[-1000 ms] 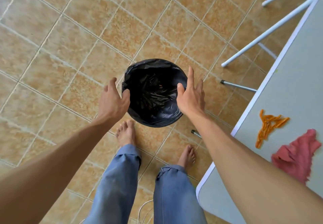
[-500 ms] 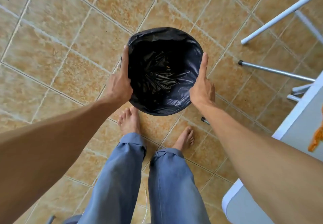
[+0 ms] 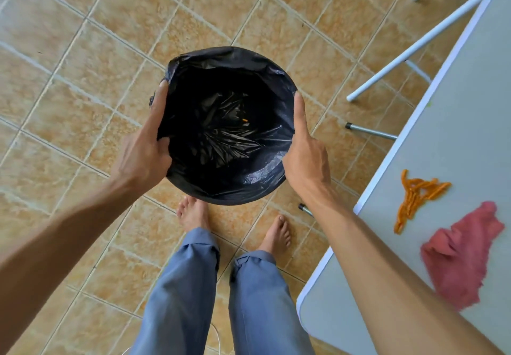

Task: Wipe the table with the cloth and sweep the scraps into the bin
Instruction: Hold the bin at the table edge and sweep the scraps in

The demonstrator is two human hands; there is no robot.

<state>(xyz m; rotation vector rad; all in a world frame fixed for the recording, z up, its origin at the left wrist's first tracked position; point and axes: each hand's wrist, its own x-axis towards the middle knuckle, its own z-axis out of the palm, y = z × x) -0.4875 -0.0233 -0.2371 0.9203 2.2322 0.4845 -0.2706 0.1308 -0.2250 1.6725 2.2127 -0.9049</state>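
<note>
A round bin (image 3: 229, 188) lined with a black plastic bag is held above the tiled floor, larger in view than my feet below it. My left hand (image 3: 143, 150) grips its left rim, thumb inside the bag. My right hand (image 3: 305, 158) presses flat against its right side, fingers pointing up. A tiny orange scrap (image 3: 244, 120) lies deep inside the bag. On the grey table (image 3: 453, 111) at the right lies a pile of orange peel scraps (image 3: 414, 197). A crumpled red cloth (image 3: 464, 255) rests just beside them, nearer to me.
My bare feet (image 3: 193, 213) and blue trouser legs stand below the bin. White and metal table legs (image 3: 414, 47) slant across the tiled floor to the right of the bin. The table's white edge (image 3: 367, 197) runs close to my right forearm.
Both hands closed onto the bin's sides and raised it from the floor toward me. The view swung right, bringing the table, scraps and cloth back in.
</note>
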